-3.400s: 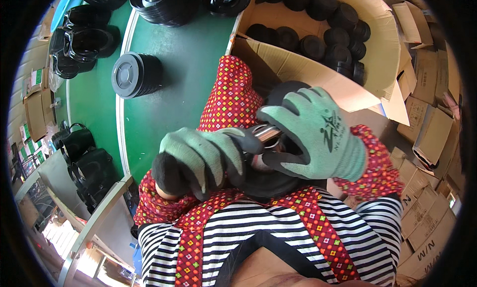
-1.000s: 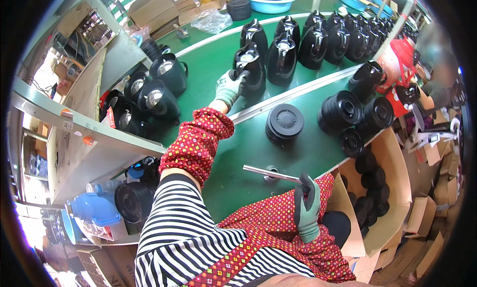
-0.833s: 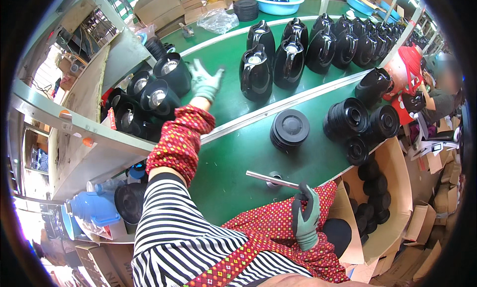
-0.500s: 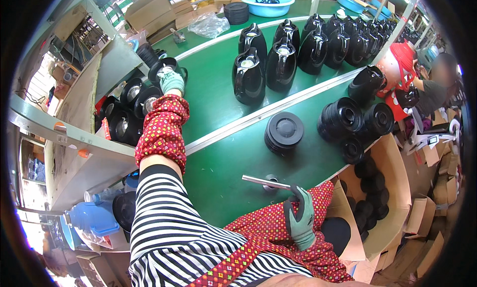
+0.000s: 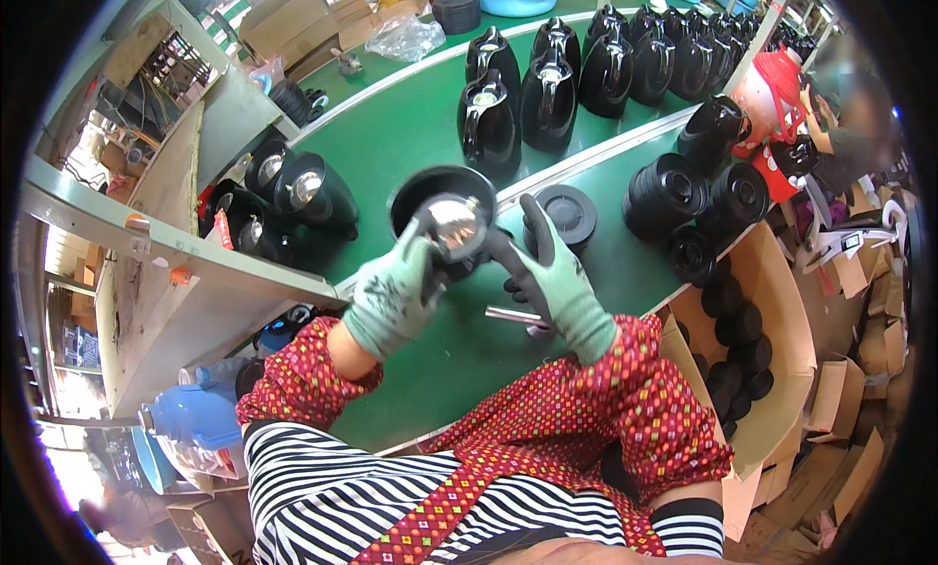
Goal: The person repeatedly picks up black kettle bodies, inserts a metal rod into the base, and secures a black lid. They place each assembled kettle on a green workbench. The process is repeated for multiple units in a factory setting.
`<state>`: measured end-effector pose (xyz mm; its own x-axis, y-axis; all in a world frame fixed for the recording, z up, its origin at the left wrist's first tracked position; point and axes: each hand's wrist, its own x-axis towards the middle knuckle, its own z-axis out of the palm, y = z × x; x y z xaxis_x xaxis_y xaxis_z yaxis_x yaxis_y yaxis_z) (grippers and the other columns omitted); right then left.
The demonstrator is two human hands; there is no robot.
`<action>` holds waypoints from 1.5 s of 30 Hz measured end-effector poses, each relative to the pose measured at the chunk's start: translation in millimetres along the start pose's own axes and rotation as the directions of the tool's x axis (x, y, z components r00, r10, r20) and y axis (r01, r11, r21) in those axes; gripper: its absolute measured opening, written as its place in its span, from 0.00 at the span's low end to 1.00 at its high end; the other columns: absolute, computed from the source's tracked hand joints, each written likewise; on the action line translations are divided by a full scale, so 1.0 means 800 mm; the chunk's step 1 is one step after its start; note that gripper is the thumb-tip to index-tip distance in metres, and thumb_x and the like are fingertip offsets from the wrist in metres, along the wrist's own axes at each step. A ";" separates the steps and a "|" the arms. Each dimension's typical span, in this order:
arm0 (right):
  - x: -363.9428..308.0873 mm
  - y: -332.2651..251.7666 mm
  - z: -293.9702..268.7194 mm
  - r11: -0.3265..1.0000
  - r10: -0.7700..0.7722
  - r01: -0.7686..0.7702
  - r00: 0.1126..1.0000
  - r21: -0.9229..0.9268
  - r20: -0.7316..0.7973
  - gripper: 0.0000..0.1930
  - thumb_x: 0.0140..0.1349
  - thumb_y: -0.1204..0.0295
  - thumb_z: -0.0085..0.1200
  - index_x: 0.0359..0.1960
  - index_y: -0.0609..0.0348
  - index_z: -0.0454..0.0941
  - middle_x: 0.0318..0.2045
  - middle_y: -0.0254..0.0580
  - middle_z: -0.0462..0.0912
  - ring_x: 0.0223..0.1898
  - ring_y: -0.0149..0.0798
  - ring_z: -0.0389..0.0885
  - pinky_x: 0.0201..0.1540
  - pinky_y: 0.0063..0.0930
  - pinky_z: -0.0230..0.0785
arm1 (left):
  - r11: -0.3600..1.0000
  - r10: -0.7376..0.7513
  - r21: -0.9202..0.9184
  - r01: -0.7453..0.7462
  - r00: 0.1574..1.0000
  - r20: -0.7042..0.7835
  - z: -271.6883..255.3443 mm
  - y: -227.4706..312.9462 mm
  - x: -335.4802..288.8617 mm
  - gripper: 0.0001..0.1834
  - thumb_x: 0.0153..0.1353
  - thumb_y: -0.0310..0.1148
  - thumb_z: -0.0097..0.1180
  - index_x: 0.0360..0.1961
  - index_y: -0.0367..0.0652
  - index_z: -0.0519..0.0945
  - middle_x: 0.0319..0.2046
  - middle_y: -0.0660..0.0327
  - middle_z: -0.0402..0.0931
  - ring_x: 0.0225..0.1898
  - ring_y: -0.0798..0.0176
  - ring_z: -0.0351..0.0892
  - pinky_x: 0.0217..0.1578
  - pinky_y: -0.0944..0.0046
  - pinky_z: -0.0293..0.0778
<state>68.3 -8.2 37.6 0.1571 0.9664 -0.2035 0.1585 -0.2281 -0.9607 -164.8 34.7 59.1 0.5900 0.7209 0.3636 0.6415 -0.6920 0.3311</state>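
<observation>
A black jug (image 5: pixel 405 195) with a shiny silver interior is tipped towards me over the green table, somewhat blurred. My left hand (image 5: pixel 396 296), in a green and black glove, is closed on its near side. Close to the jug's right side is my right hand (image 5: pixel 567 296), gloved the same way. Its fingers are spread, some reaching the jug's edge; whether they press on it I cannot tell. Just below that hand is a metal rod (image 5: pixel 513 315) with a small round piece by it. Behind my right fingers stands a stack of round black lids (image 5: pixel 569 211).
More black jugs lie on their sides at the left (image 5: pixel 318 198). Upright jugs (image 5: pixel 489 130) stand in rows beyond the white rail (image 5: pixel 606 154). Lid stacks (image 5: pixel 669 194) are at the right, above a cardboard box (image 5: pixel 782 369) of black parts. A co-worker is at the far right.
My left hand has brought a jug from the pile at the left to the middle. My right hand has come up from near my lap to the jug's side.
</observation>
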 end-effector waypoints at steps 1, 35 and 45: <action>0.002 -0.008 0.000 0.988 0.152 -0.153 0.986 0.014 0.066 0.42 0.68 0.49 0.67 0.76 0.57 0.64 0.64 0.57 0.75 0.48 0.39 0.87 0.48 0.40 0.84 | 0.996 0.092 0.009 -0.093 0.995 0.023 -0.003 0.013 -0.012 0.19 0.53 0.24 0.72 0.47 0.40 0.80 0.54 0.43 0.81 0.37 0.39 0.87 0.36 0.51 0.83; 0.136 0.105 -0.058 0.278 -0.188 0.208 0.969 -0.938 0.159 0.53 0.55 0.36 0.68 0.82 0.22 0.54 0.78 0.68 0.54 0.77 0.73 0.53 0.78 0.66 0.44 | -0.643 -0.033 -0.673 0.365 0.865 0.501 0.132 -0.061 -0.140 0.32 0.83 0.43 0.44 0.79 0.36 0.59 0.76 0.48 0.64 0.74 0.52 0.69 0.75 0.52 0.67; -0.083 0.062 -0.082 0.796 -0.553 0.524 0.833 -0.302 -0.012 0.43 0.66 0.49 0.64 0.79 0.56 0.64 0.76 0.60 0.63 0.74 0.63 0.61 0.77 0.52 0.52 | -0.667 0.273 -0.519 0.535 0.823 0.498 0.162 0.014 -0.115 0.30 0.83 0.41 0.42 0.79 0.36 0.60 0.76 0.49 0.64 0.73 0.53 0.70 0.75 0.53 0.68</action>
<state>129.7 -91.2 15.8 0.0555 0.9299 0.3637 0.5032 0.2886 -0.8146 -148.1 -34.6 -83.3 0.9051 0.4230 -0.0437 -0.3662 0.8275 0.4257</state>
